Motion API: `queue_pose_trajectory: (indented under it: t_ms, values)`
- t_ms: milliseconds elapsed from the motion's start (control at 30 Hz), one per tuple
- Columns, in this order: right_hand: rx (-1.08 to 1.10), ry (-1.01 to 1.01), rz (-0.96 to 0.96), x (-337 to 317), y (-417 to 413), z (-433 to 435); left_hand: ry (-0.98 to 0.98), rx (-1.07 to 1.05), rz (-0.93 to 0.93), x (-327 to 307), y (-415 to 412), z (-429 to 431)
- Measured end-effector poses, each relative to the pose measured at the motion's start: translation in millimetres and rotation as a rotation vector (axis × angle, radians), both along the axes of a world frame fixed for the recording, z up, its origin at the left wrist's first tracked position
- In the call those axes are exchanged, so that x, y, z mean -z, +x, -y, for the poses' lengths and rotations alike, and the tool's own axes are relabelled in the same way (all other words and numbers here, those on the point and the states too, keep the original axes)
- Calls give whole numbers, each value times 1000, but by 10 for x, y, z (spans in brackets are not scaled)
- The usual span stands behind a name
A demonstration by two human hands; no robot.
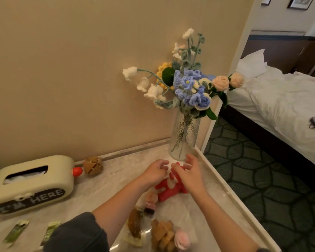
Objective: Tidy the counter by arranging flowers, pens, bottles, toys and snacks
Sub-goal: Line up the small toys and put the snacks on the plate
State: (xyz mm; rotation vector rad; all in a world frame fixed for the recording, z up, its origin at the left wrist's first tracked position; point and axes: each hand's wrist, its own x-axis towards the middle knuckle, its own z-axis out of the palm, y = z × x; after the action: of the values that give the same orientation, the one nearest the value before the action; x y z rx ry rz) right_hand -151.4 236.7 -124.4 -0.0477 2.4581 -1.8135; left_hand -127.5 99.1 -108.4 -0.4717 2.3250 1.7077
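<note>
A red plush toy [168,190] lies on the marble counter [116,179], just in front of a glass vase [185,137] of crocheted flowers [191,86]. Both hands are at the toy's head. My right hand [190,172] has the toy's red top between its thumb and fingers. My left hand [155,170] hovers beside it with loosely curled fingers and holds nothing that I can see. A small pale plush [151,199] lies under my left forearm.
A cream tissue box [31,184] stands at the left, with a wooden puzzle [93,166] by the wall. Near me lie a snack packet [135,224], another wooden puzzle [162,235], a pink plush [182,240] and two green sachets [16,233]. The counter's edge [231,193] drops to carpet on the right.
</note>
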Motion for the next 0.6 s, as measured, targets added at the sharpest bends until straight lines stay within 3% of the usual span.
queue_pose_trajectory:
  t_ms: [367, 600]
  values:
    - [-159, 531, -235, 12, 195, -91, 159, -54, 82, 141, 293, -39]
    - [-369, 526, -279, -239, 7, 273, 130, -116, -55, 23, 407, 218]
